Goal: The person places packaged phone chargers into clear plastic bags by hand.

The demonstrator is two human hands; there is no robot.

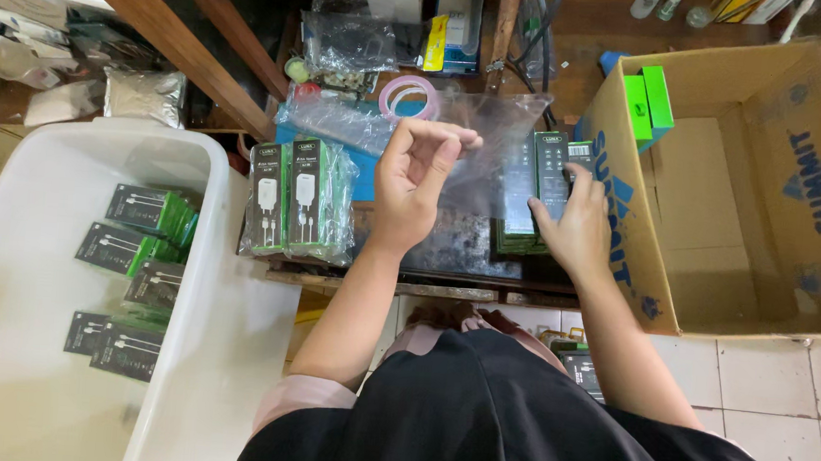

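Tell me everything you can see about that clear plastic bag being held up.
The clear plastic bag is thin, see-through film, glossy and slightly wrinkled, apparently empty. It hangs roughly upright over the dark work surface, pinched near its top edge by the left hand. Through it the stack of dark and green boxes shows, where the right hand rests. Whether the bag touches those boxes cannot be told.
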